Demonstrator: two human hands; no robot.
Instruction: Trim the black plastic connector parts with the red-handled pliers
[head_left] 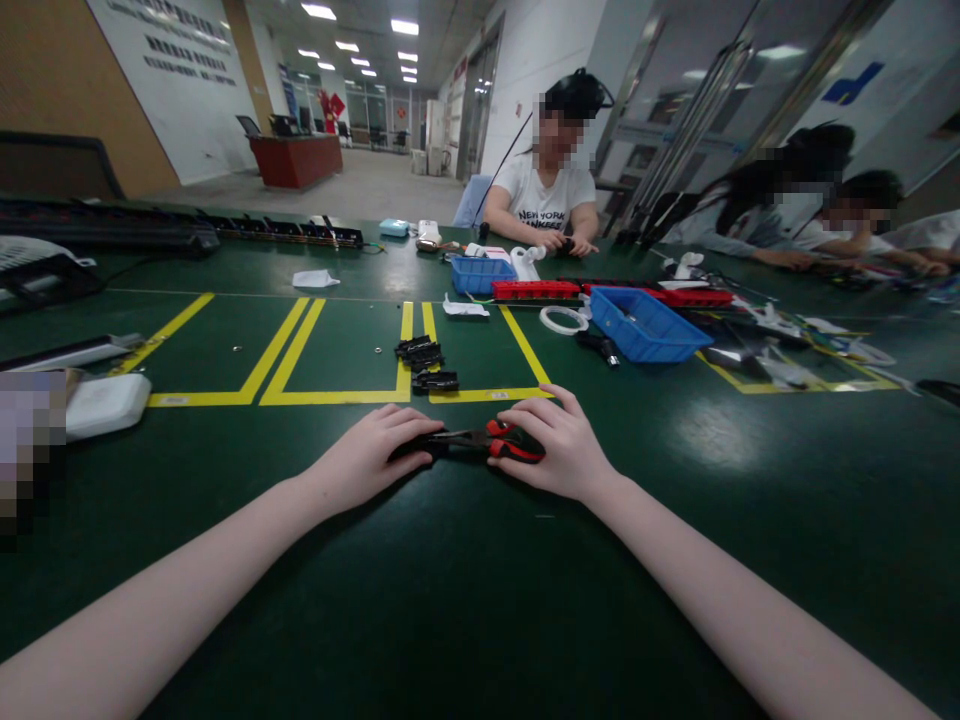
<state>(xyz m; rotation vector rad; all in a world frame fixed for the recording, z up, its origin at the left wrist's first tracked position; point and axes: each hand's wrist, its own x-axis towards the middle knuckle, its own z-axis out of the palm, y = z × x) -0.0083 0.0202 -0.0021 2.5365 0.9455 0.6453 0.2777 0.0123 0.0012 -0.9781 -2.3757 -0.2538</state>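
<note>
My right hand is closed round the red and black handles of a pair of pliers, whose jaws point left. Just opposite, my left hand pinches a small black piece, mostly covered by the fingers. The plier tips reach this piece; whether they bite on it I cannot tell. Beyond my hands, several similar black pieces lie in a loose heap across the yellow tape lines. Both hands are low over the green tabletop.
Two blue bins stand ahead to the right, near red strips and a roll of white tape. A white device lies at left. Across the table sits a person; others work at far right.
</note>
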